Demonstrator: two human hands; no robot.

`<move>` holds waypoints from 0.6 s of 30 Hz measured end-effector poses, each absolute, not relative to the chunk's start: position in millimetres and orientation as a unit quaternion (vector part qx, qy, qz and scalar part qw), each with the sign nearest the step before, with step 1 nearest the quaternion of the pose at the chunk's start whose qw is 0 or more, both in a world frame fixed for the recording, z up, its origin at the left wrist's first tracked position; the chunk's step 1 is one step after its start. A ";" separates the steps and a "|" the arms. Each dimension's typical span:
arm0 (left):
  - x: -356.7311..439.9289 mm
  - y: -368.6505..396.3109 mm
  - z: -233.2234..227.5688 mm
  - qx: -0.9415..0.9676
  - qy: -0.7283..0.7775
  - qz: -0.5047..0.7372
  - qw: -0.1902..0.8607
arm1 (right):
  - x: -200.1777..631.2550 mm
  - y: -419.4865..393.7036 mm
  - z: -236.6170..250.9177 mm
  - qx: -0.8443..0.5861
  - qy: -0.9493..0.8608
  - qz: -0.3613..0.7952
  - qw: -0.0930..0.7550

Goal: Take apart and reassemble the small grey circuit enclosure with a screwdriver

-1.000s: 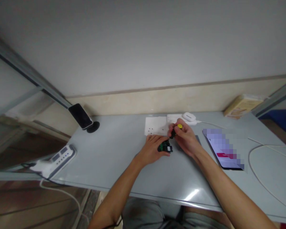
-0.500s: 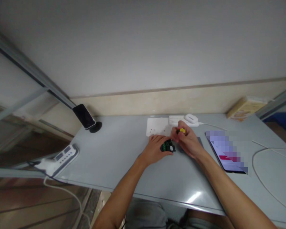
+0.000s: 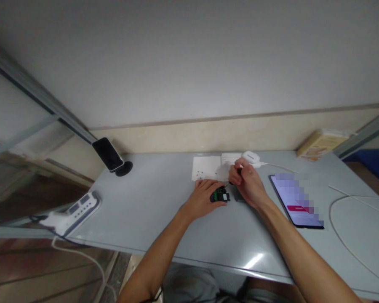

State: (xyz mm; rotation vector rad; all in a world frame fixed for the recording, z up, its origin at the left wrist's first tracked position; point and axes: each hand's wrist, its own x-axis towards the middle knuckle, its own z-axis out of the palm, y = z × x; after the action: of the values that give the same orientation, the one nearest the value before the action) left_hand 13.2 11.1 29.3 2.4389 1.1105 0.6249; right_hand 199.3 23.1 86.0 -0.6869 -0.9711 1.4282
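On the grey table (image 3: pixel 164 210) lies a small green and black circuit module (image 3: pixel 220 195). My left hand (image 3: pixel 205 198) rests flat beside it and holds it down with thumb and fingers. Just to the right, my right hand (image 3: pixel 248 185) is closed around a small screwdriver (image 3: pixel 239 171) with a dark shaft; the tool points down toward the module. Its yellow cap is now hidden by my fingers.
A white sheet (image 3: pixel 206 167) with small dark dots lies behind my hands, beside a white charger block (image 3: pixel 251 157) with a cable (image 3: pixel 344 240). A tablet (image 3: pixel 297 201) lies right. A phone on a stand (image 3: pixel 109 155) and a power strip (image 3: pixel 76 209) are left; a box (image 3: pixel 320 143) sits far right.
My right hand has turned and closed over the screwdriver's yellow cap, which showed earlier. My left hand stays on the module. The view has shifted slightly.
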 end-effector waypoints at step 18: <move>13.4 11.4 28.3 0.874 0.397 0.215 0.182 | 202.0 24.8 81.3 -0.303 -0.451 0.602 0.585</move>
State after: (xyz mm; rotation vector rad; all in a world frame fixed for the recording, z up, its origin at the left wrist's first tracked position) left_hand 13.4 11.4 28.3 2.4654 1.1190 0.6069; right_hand 202.0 24.8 81.3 -0.7073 -1.0521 1.4034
